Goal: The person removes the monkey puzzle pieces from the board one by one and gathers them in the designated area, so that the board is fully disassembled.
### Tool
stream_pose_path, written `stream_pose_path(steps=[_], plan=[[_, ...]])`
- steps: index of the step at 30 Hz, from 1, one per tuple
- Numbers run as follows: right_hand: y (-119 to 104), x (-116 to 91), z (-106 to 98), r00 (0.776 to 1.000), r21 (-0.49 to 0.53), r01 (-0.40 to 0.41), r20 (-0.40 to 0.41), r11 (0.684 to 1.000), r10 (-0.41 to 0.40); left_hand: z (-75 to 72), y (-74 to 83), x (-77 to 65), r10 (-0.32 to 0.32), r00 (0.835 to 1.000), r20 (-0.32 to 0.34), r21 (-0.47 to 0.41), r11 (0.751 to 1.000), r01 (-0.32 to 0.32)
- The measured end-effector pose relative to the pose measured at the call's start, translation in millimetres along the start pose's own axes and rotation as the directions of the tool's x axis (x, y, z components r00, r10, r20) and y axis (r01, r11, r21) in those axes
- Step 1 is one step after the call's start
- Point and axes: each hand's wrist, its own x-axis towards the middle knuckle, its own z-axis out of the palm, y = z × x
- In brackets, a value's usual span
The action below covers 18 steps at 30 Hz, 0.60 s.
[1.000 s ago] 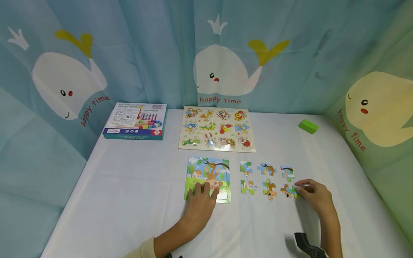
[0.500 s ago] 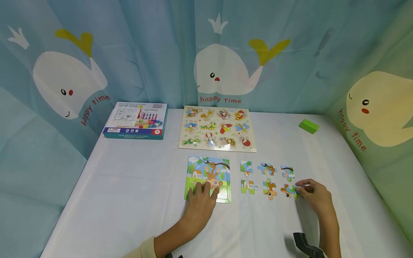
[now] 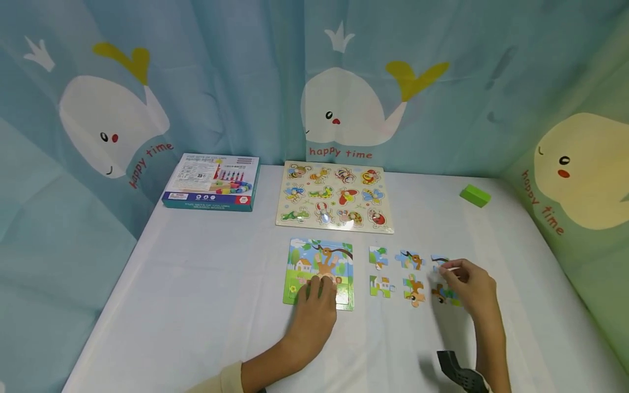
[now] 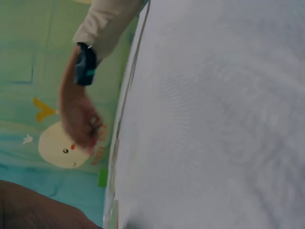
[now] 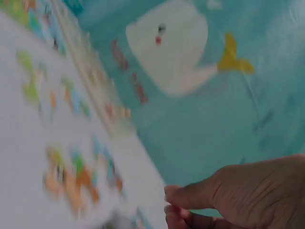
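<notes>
My left hand (image 3: 314, 314) rests its fingers on the lower part of a square monkey jigsaw puzzle (image 3: 303, 266) in a frame. To the right, several loose jigsaw pieces lie face up in two rows. My right hand (image 3: 474, 286), thumb and forefinger close together, hovers over the right end of these rows. Its fingertips overlap the upper right piece (image 3: 436, 262), a branch on blue sky; the lower right piece (image 3: 444, 295) lies in the hand's shadow. In the right wrist view no piece shows between the thumb (image 5: 188, 194) and fingers.
Behind the puzzle lies a wooden insect puzzle board (image 3: 334, 197). A boxed bead set (image 3: 211, 183) stands at the back left, and a green block (image 3: 475, 195) at the back right. A whale-print curtain (image 3: 245, 82) encloses the white table.
My right hand has lifted off the lower right piece and moved up and left over the upper right piece. The left hand stays on the puzzle; the head view has shifted slightly.
</notes>
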Motion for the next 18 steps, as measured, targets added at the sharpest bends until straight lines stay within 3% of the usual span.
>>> stream_pose_path(steps=[3, 5, 7, 9, 12, 15, 18], plan=[[-27.0, 7.4, 5.2, 0.992, 0.036, 0.116, 0.035, 0.993, -0.118, 1.1, 1.2, 0.2, 0.068, 0.997, -0.030, 0.009, 0.998, -0.068], [-45.6, 13.9, 11.1, 0.977, 0.064, 0.191, 0.080, 0.980, -0.196, 0.7, 2.2, -0.3, 0.098, 0.995, -0.014, 0.017, 0.995, -0.098], [-62.1, 20.6, 19.1, 0.949, 0.104, 0.263, 0.148, 0.959, -0.276, -0.5, 3.8, -1.0, 0.109, 0.994, -0.016, 0.039, 0.993, -0.109], [-77.6, 27.7, 28.6, 0.905, 0.151, 0.334, 0.226, 0.930, -0.362, -1.1, 5.6, -1.4, 0.108, 0.994, -0.027, 0.065, 0.992, -0.106], [-100.5, 36.9, 44.1, 0.796, 0.248, 0.438, 0.339, 0.864, -0.501, -0.5, 7.7, -1.8, 0.108, 0.994, -0.033, 0.085, 0.991, -0.105], [-122.9, 44.4, 58.9, 0.654, 0.349, 0.507, 0.440, 0.788, -0.616, 0.8, 9.4, -1.7, 0.114, 0.993, -0.033, 0.076, 0.991, -0.111], [-142.6, 51.8, 74.0, 0.515, 0.416, 0.535, 0.530, 0.736, -0.674, 2.3, 10.5, -1.2, 0.106, 0.993, -0.044, 0.059, 0.993, -0.103]])
